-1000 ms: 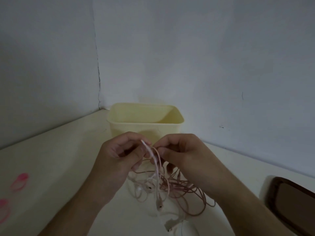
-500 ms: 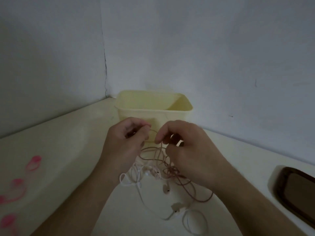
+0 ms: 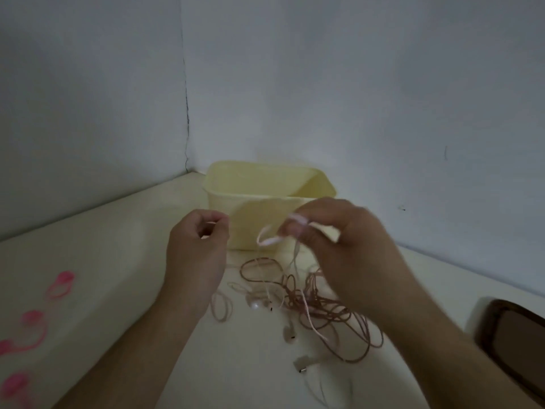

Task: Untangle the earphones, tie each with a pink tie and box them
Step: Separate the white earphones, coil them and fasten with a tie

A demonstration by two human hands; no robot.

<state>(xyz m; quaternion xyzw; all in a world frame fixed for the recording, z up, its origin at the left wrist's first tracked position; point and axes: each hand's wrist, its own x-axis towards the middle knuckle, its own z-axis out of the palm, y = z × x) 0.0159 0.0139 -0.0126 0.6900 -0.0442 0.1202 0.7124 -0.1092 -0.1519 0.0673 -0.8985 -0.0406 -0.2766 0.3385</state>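
Compared with half a second ago, I see the two hands drawn apart: the left hand (image 3: pixel 197 249) has moved away to the left and the right hand (image 3: pixel 339 246) has lifted a pale loop of cable clear of the heap. The fingers (image 3: pixel 292 228) of the right hand are curled and pinch this loop of the earphones (image 3: pixel 298 299) at their tips. The left hand's fingers are curled with thumb against forefinger; a faint pale strand may run between them, but I cannot tell whether they grip cable or nothing. I judge that the separation puts tension on one strand and starts pulling a single earphone out of the knot, so the untangling step is in progress and no set is yet free. The remaining cable lies on the table (image 3: pixel 118 261) below and between the two hands, with the earbuds and plug nearer to me than the fingertips. The lifted strand hangs from the right fingertips down into the heap, so its long axis is close to vertical, and the loop at the top points left toward the other hand. The heap itself has no single axis; it spreads mainly to the right, under the right wrist. The box (image 3: pixel 265 196) stands just beyond the fingertips, open side up. The pink ties (image 3: pixel 35 323) lie well left of the left hand, untouched.
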